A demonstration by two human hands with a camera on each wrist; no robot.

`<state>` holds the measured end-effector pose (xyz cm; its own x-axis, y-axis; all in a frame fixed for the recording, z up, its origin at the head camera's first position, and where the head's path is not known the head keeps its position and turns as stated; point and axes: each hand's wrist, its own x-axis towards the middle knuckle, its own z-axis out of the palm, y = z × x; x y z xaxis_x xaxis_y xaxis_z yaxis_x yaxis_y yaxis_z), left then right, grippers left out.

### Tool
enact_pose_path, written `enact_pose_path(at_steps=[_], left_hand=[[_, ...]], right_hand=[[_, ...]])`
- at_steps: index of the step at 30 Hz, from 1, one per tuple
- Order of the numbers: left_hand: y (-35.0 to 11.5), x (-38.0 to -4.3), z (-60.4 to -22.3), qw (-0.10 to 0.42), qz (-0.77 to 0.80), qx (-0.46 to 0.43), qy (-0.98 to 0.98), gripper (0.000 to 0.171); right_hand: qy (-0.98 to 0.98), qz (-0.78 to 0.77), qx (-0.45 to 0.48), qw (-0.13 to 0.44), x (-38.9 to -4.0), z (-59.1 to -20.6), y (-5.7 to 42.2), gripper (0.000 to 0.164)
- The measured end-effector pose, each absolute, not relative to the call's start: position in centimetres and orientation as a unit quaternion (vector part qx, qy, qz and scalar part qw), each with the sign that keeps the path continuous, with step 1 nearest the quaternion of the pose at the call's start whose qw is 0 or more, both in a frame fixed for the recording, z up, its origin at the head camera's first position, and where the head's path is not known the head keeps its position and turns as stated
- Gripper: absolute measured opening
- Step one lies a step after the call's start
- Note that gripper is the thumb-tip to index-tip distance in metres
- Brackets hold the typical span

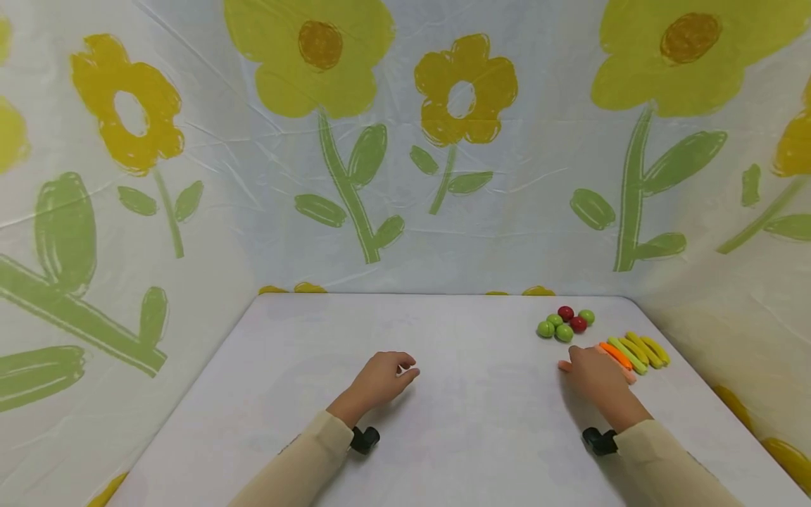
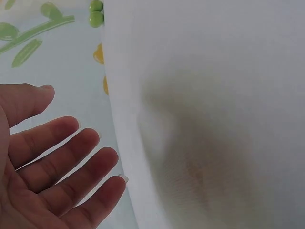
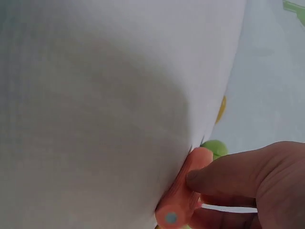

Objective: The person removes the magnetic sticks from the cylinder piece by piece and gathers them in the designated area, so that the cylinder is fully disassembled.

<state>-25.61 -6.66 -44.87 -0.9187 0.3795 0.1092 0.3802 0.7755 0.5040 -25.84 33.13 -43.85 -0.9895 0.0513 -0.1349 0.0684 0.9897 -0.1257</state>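
Note:
At the right of the table, my right hand (image 1: pixel 597 377) pinches a salmon-coloured toy stick (image 3: pixel 178 202) between thumb and fingers. A pale grey round spot marks the stick's near end in the right wrist view, and the fingers cover part of it. Beside that hand lies a row: another salmon piece (image 1: pixel 628 376), an orange stick (image 1: pixel 616 355), a light green stick (image 1: pixel 629 355) and several curved yellow pieces like toy bananas (image 1: pixel 656 349). My left hand (image 1: pixel 384 378) hovers over the middle of the table, fingers loosely bent and holding nothing.
Behind the row sits a cluster of small round toy fruits, several green (image 1: pixel 564 332) and two red (image 1: pixel 578 324). The white table (image 1: pixel 443 436) meets a flower-printed cloth (image 1: pixel 507 232) at its back and sides.

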Motion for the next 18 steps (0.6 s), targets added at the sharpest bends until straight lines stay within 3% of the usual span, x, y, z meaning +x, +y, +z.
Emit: enact_pose_path(at_steps=[5,18], left_hand=[[-6.9,-25.5,-44.9,0.002,-0.26,-0.199,-0.945,0.03],[-7.5,-25.7,-44.9,0.011,-0.244,-0.197,-0.949,0.03]], right_hand=[[0.992,-0.08,0.053,0.087,-26.6,-44.1,34.1,0.052],[0.998,-0.049,0.018,0.041,-26.6,-44.3,35.1,0.033]])
